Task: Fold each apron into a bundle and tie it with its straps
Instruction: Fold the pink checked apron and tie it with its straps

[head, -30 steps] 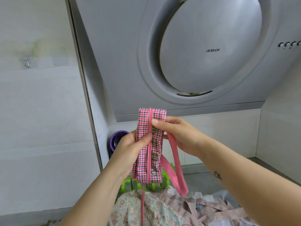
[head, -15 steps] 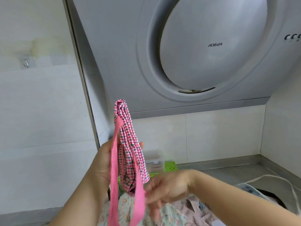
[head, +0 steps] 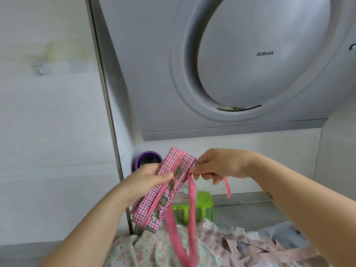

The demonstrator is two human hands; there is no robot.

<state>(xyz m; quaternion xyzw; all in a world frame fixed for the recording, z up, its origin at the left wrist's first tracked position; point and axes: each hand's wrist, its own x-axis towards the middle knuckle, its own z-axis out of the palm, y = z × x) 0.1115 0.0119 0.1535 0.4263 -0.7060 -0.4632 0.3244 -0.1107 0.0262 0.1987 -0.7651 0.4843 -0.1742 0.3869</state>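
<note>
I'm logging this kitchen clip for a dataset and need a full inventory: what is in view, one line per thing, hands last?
apron bundle: one, pink checked, held up at centre
straps: two parts show, pink, a wide loop hanging from the bundle and a thin end dangling by the right hand
range hood: one, grey, upper right
container: one, purple-rimmed, in the corner behind the bundle
box: one, bright green, behind the loop
floral cloth: one, pale green, bottom centre
dotted cloth: a heap, dusty pink, bottom right
hook: one, left wall
left hand: grips the bundle
right hand: pinches the straps
</note>
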